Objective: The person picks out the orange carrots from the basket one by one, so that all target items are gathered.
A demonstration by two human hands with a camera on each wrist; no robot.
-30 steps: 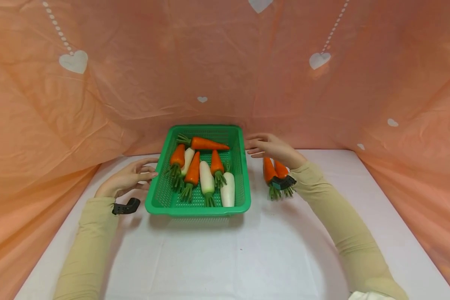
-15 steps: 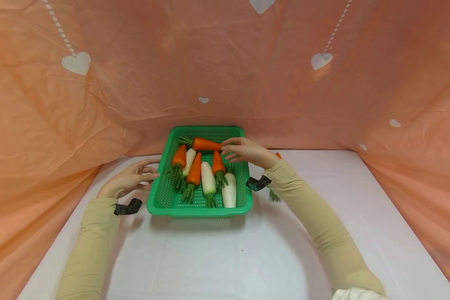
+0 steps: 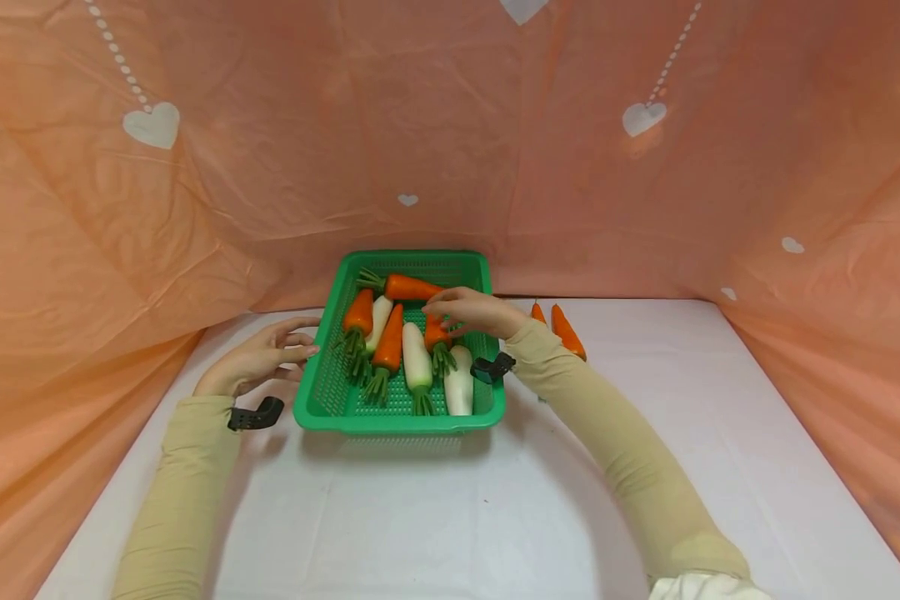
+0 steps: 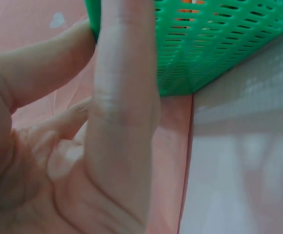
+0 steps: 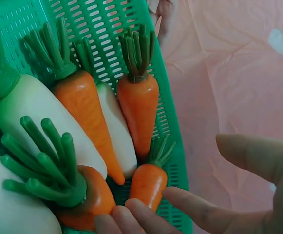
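Note:
A green perforated basket (image 3: pixel 401 423) holds several orange carrots, such as the middle carrot (image 3: pixel 387 342), and white radishes, such as one radish (image 3: pixel 417 354). My left hand (image 3: pixel 258 358) is at the basket's left rim, fingers extended; in the left wrist view a straight finger lies across the rim and the thumb tip meets it. My right hand (image 3: pixel 472 312) reaches over the right rim, palm down with fingers spread. It hovers over the short carrot (image 5: pixel 95 195) and near the back carrot (image 5: pixel 148 183); nothing is held between its thumb and fingers.
Two carrots, including the outer carrot (image 3: pixel 567 333), lie on the white table (image 3: pixel 390 525) right of the basket, partly hidden by my right sleeve. A pink cloth (image 3: pixel 607 217) with white hearts encloses the table at the back and sides.
My right hand has moved left from outside the basket's right rim to over the carrots inside, then slightly lower. The left hand stays at the rim, and the vegetables look unmoved.

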